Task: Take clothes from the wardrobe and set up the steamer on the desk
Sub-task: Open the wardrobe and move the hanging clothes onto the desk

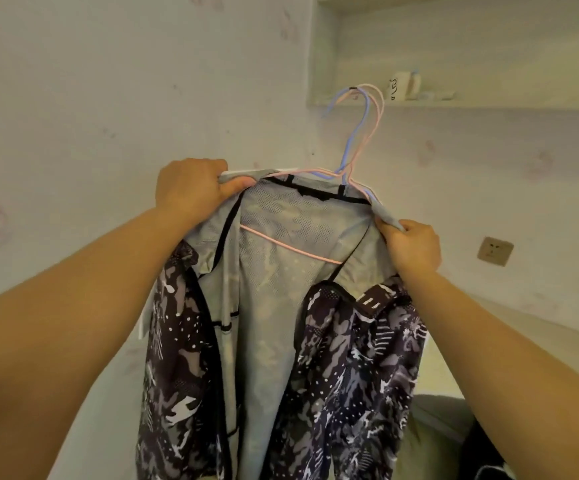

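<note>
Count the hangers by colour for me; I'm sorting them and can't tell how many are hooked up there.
Pink hanger: 1, inside the jacket
Blue hanger: 1
Total: 2 hangers, both on the same wall hook. The left hand and right hand each grip the jacket's collar.

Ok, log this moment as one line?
left hand: grips jacket collar | right hand: grips other collar end | jacket: on pink hanger, hung from shelf | steamer: unseen
</note>
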